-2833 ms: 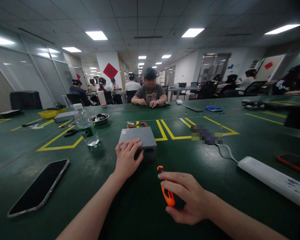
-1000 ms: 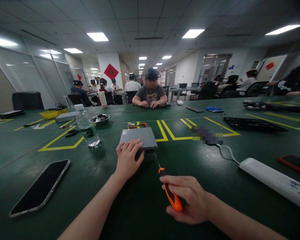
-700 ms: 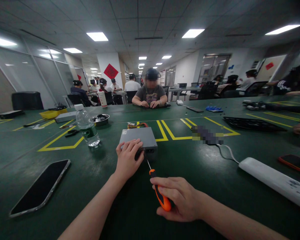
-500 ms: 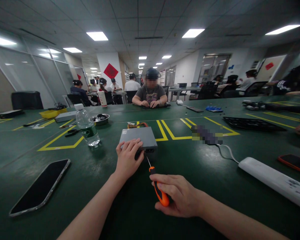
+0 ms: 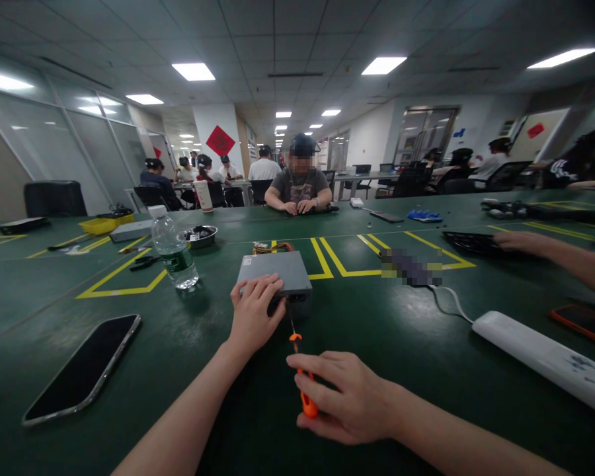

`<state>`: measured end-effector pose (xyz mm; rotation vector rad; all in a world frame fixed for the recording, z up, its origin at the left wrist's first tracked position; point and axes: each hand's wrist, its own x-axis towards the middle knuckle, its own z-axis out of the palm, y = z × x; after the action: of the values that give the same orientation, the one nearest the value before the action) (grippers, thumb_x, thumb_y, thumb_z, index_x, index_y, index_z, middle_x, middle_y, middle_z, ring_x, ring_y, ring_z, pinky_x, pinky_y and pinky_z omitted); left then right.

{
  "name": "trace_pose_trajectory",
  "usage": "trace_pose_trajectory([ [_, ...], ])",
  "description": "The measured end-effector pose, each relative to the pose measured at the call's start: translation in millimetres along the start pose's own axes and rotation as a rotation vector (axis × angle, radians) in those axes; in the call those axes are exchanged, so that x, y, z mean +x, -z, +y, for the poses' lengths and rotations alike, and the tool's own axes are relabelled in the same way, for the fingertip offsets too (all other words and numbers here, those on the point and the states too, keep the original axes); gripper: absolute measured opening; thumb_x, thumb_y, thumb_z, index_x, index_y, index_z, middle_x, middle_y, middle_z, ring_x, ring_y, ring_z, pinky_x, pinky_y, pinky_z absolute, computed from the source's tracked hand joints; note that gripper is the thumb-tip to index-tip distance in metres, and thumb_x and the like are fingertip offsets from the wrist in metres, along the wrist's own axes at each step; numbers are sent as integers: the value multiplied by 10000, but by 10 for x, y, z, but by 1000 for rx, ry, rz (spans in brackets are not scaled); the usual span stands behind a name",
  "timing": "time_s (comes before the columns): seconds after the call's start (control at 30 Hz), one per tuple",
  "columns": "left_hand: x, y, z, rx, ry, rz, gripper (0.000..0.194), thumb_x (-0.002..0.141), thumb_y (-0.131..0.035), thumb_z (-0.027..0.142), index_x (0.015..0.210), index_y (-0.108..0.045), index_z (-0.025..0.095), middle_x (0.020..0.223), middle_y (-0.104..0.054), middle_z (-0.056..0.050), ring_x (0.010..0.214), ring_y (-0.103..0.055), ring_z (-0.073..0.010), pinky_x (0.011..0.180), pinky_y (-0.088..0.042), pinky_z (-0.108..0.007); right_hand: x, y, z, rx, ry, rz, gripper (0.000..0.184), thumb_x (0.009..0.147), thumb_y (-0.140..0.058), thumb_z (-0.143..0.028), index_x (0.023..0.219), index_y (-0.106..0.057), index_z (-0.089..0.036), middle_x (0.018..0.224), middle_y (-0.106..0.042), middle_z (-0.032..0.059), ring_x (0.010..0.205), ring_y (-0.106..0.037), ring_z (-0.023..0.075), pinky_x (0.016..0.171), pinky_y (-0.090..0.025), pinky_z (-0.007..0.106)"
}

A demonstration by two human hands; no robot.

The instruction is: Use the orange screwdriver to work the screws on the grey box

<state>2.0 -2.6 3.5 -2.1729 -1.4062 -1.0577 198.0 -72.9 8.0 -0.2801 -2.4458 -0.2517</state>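
A grey computer power supply lies on the green table, its bundle of coloured wires at the far side. My left hand grips its near left corner, fingers across the top and thumb down the front face. In my right hand is an orange and black screwdriver, held by its handle between thumb and fingers. Its shaft points away from me and up to the front face, beside the power socket. The tip meets or nearly meets that face; whether a screw is there, I cannot make out.
Left of the unit stand a water bottle and a metal bowl of small parts; a phone lies nearer. On the right are a white power strip and a co-worker's hand on a black panel. Another person sits opposite.
My right hand and the screwdriver handle have shifted slightly left and down, so the screwdriver points straighter ahead. A co-worker's hand has reached in to the black panel. My left hand stays put.
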Motion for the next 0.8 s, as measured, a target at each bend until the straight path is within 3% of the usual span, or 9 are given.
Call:
trace_pose_trajectory([
  [0.1, 0, 2, -1, -2, 0, -4, 236, 821, -523, 264, 1052, -570, 283, 1176, -618, -10, 1101, -528, -219, 978, -244, -441, -36, -47, 9, 58, -43, 49, 243, 926, -433, -359, 1013, -447, -133, 1051, -627, 151, 753, -653, 166, 601, -506, 264],
  [0.2, 2, 6, 1, -8, 1, -14, 238, 824, -522, 263, 1058, -565, 279, 1183, -614, -15, 1108, -523, -217, 981, -238, -441, -39, -46, 11, 119, -67, 7, 370, 912, -448, -439, 1096, -410, -120, 1077, -609, 162, 908, -637, 194, 696, -517, 280],
  [0.33, 3, 9, 2, -12, 8, -23, 240, 827, -521, 264, 1065, -553, 283, 1183, -614, -11, 1120, -515, -214, 989, -225, -442, 4, -8, -11, 70, -19, -75, 332, 932, -380, -332, 1178, -413, -112, 1107, -579, 182, 903, -634, 219, 662, -523, 309],
  [0.47, -2, 5, -2, -14, 8, -24, 236, 828, -521, 268, 1062, -552, 280, 1188, -610, -14, 1126, -511, -214, 991, -224, -440, 1, -47, -9, 17, -6, 9, 260, 941, -392, -344, 1060, -453, -121, 1037, -613, 172, 744, -651, 188, 561, -512, 274],
  [0.6, -7, -7, -8, -6, 1, -12, 238, 820, -529, 270, 1056, -559, 281, 1184, -613, -11, 1116, -519, -216, 988, -234, -438, -35, -95, 9, 102, -53, 79, 308, 927, -427, -424, 1030, -405, -134, 1027, -619, 172, 871, -646, 195, 639, -527, 261],
  [0.8, -1, -3, -7, -5, -5, -14, 234, 831, -512, 269, 1061, -553, 277, 1188, -610, -16, 1125, -513, -214, 987, -229, -440, 14, -15, -21, 82, -25, -82, 309, 936, -363, -320, 1171, -416, -126, 1102, -570, 189, 934, -623, 220, 674, -530, 306],
])
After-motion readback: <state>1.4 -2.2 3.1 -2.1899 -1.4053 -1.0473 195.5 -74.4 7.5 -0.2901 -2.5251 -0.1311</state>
